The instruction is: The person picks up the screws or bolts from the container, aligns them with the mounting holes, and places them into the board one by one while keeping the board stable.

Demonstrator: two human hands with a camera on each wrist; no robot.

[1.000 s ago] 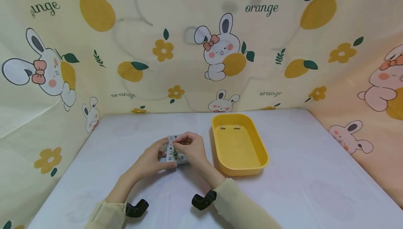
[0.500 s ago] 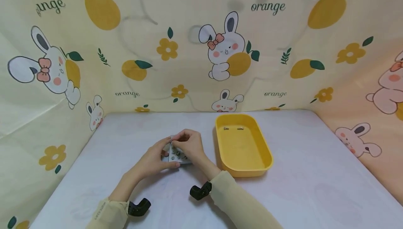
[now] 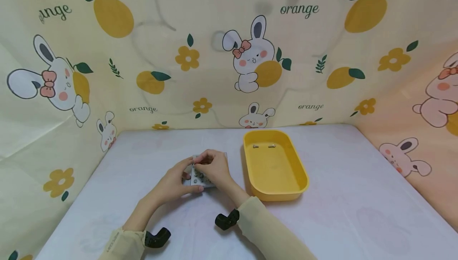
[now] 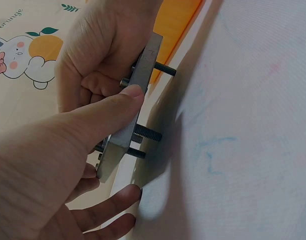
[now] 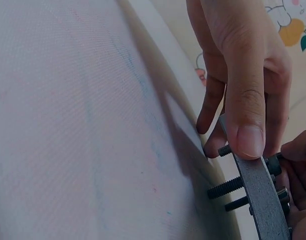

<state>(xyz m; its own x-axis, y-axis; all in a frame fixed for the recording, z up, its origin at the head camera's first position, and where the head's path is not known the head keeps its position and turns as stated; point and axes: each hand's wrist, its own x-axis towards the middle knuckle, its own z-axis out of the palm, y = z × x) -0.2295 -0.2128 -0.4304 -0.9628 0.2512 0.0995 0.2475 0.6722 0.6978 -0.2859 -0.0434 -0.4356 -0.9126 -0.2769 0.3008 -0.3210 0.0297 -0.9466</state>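
A grey metal plate (image 3: 198,182) is held above the white table, with several screws through it. Their threaded shanks (image 5: 225,188) stick out below and the round heads (image 5: 283,196) stand on the upper face. My left hand (image 3: 169,182) grips the plate by its edges, the thumb (image 4: 120,102) lying along the near edge. Over the plate's far left part, my right hand (image 3: 217,168) pinches a screw (image 5: 274,164) at its head. The right fingers hide part of the plate in the head view.
Right of the hands stands a yellow tray (image 3: 279,197). Two loose screws, one on the left (image 3: 255,146) and one on the right (image 3: 272,146), lie at its far end. A printed cloth (image 3: 214,61) encloses the table at the back and sides.
My right fingertips have shifted slightly left over the plate, towards its far left part. The left hand keeps its grip, and the tray and its screws stay put.
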